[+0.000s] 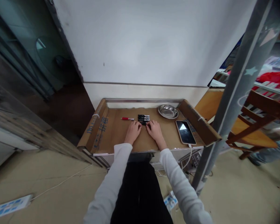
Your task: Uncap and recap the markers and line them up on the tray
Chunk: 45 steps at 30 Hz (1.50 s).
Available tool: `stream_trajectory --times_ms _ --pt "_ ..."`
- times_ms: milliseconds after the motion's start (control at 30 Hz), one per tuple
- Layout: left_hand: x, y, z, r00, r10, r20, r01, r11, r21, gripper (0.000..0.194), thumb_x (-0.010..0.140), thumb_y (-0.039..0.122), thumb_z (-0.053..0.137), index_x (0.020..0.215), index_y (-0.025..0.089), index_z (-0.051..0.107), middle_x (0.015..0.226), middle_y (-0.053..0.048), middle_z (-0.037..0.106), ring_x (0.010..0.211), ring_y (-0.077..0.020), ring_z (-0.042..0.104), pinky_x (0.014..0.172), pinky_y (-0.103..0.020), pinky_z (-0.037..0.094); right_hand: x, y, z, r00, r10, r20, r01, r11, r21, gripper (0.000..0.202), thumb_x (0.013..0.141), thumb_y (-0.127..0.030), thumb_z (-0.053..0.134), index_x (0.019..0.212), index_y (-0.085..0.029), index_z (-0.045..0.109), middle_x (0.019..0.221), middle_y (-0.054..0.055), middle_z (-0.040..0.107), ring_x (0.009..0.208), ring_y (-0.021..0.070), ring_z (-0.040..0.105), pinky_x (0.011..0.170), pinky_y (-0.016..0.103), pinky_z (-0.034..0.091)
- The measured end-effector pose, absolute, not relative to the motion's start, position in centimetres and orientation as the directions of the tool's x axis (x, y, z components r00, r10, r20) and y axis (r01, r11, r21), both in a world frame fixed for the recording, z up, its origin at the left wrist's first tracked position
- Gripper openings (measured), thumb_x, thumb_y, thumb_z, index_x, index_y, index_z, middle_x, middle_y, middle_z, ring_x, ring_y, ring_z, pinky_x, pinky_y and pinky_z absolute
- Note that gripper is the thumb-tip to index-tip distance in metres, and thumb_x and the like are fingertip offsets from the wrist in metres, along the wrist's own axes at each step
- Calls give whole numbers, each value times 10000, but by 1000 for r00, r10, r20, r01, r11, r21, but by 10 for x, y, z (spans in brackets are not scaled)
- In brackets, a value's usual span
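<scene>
Several black marker pens point(143, 117) lie side by side in a short stack of rows on the cardboard-covered table. At the left end of the nearest marker is my left hand point(133, 131), its thumb and fingers pinched together there. My right hand point(155, 132) pinches the right end of that same marker, which is partly hidden by the fingers. Just beyond my left hand, a red pen point(127, 118) with a light tip end lies by itself, pointing sideways.
A shiny round metal dish point(168, 111) sits at the back right. In front of it lies a phone point(186, 132) with a white cable point(190, 155) running off the edge. Cardboard sides point(200, 123) rise left and right; a grey post point(233, 96) stands to the right.
</scene>
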<state>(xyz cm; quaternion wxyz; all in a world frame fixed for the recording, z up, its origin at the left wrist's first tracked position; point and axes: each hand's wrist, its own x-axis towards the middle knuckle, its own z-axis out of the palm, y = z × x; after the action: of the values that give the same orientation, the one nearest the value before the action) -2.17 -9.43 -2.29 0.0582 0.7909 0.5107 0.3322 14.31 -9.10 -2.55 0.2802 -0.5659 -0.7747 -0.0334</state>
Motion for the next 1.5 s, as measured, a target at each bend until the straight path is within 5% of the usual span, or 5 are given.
stream_trajectory --times_ms 267,500,867,1267,1500 --pt "-20 -97 -19 279 830 483 753 -501 427 194 837 172 471 1015 203 543 950 -56 550 925 -196 524 855 -345 429 145 -90 -27 -184 836 517 889 366 -275 188 899 -250 386 922 -168 553 880 94 612 855 222 514 756 323 359" --pt "-18 -98 -15 444 781 440 723 -602 339 235 852 320 508 1065 256 586 949 -47 522 912 -189 535 837 -333 437 146 -89 -27 -117 845 522 919 292 -266 193 904 -227 364 932 -154 541 902 103 613 851 229 513 732 325 348" --pt "-18 -91 -16 240 842 483 695 -496 520 103 879 235 462 920 196 548 916 -34 562 872 -167 560 808 -301 449 144 -91 -24 -213 846 489 876 386 -288 202 905 -188 346 966 -150 535 921 102 606 865 218 509 756 314 356" --pt "-18 -91 -15 317 845 431 525 -535 662 180 888 199 454 1065 219 478 970 -25 628 917 -153 607 818 -285 467 141 -101 -15 -346 776 527 711 583 -393 211 922 -240 360 1027 -188 535 990 72 603 910 192 521 831 304 401" --pt "-15 -92 -14 317 814 487 592 -571 568 250 926 223 355 1157 211 449 1093 -61 611 1020 -160 578 897 -318 438 143 -102 -14 -284 798 531 779 515 -357 215 917 -254 382 1009 -199 569 952 61 617 894 190 522 817 292 393"
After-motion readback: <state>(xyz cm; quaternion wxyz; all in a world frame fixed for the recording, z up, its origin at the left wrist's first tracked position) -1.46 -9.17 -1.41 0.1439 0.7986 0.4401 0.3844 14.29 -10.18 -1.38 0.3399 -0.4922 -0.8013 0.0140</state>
